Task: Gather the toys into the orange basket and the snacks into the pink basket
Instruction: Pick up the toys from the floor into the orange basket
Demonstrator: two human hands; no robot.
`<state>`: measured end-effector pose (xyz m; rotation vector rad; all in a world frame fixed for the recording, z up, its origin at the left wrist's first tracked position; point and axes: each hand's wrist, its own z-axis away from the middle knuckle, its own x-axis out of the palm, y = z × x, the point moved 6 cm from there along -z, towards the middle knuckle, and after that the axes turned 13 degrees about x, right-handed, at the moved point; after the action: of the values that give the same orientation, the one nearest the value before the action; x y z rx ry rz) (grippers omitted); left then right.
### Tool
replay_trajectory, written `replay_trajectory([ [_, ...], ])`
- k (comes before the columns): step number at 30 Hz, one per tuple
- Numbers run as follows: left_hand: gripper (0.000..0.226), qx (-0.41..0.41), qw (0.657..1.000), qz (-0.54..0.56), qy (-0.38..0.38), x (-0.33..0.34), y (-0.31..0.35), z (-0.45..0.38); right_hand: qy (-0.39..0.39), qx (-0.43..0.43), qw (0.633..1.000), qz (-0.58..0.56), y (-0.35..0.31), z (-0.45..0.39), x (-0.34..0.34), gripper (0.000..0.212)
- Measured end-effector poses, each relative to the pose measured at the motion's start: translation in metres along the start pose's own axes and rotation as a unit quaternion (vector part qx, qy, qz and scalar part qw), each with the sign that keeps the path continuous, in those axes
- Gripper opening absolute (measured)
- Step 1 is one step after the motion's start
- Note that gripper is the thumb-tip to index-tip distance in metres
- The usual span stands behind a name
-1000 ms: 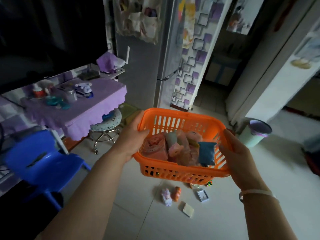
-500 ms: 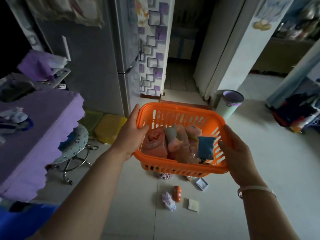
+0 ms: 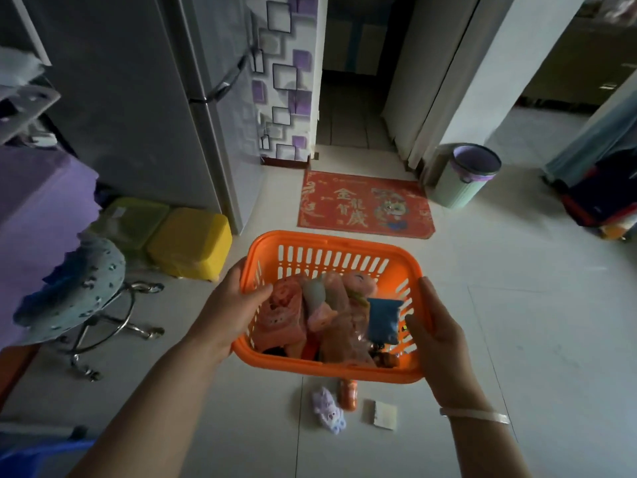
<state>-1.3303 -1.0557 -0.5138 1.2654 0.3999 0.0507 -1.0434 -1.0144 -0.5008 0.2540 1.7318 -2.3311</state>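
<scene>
Both hands hold the orange basket (image 3: 331, 251) above the tiled floor (image 3: 517, 322), one at each short side. The left hand (image 3: 230, 313) clasps the left rim, thumb hooked over the edge and lying inside the basket, fingers wrapped under the wall. The right hand (image 3: 436, 327) grips the right wall in the same way, thumb inside against the slats, palm pressed to the outside; a pale bracelet (image 3: 477, 415) circles that wrist. The basket is packed with soft toys: a pink plush (image 3: 282, 313) against the left wall, a grey-green one (image 3: 315, 293) beside it, a doll-like figure (image 3: 358, 282) toward the far side, and a blue pouch (image 3: 383, 319) leaning near the right thumb. Smaller dark pieces lie at the bottom, too dim to name. On the floor just below the near rim lie three loose things close together: a small lilac toy (image 3: 327, 408), an orange toy (image 3: 347, 395) touching or nearly touching it, and a pale square card (image 3: 381, 414) just to the right. Beyond the basket lies a red doormat (image 3: 365, 205) before a dark doorway, with a pale green bin (image 3: 463, 175) to its right. To the left stand a grey refrigerator (image 3: 138, 108), two yellow-green stools (image 3: 172, 236), a wheeled stool (image 3: 79, 298) and a purple-covered table (image 3: 34, 215).
</scene>
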Motion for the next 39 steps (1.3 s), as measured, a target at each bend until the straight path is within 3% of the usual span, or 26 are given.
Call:
replay_trajectory([
  [8, 0.035, -0.039, 0.998, -0.037, 0.020, 0.035, -0.165, -0.068, -0.001, -0.006, 1.000, 0.025, 0.146, -0.075, 0.050, 0.065],
  [13, 0.028, -0.025, 0.998, -0.055, 0.006, 0.055, -0.286, -0.125, 0.040, -0.027, 0.998, 0.046, 0.251, -0.121, 0.106, 0.066],
  [22, 0.023, -0.007, 0.997, -0.074, 0.012, 0.085, -0.452, -0.199, 0.034, -0.013, 0.997, 0.065, 0.405, -0.198, 0.176, 0.061],
  [30, 0.022, 0.011, 0.998, -0.052, 0.022, 0.106, -0.526, -0.224, -0.017, -0.046, 0.984, 0.171, 0.469, -0.227, 0.200, 0.054],
  [34, 0.019, 0.007, 0.999, -0.034, 0.016, 0.108, -0.538, -0.221, -0.027, -0.007, 0.996, 0.083, 0.477, -0.229, 0.196, 0.055],
  [36, 0.015, 0.005, 0.999, -0.032, 0.028, 0.103, -0.545, -0.220, 0.016, 0.014, 0.999, 0.045, 0.491, -0.236, 0.185, 0.048],
  [39, 0.019, 0.013, 0.998, -0.026, 0.055, 0.093, -0.559, -0.223, 0.147, 0.023, 0.983, 0.103, 0.531, -0.246, 0.160, 0.051],
])
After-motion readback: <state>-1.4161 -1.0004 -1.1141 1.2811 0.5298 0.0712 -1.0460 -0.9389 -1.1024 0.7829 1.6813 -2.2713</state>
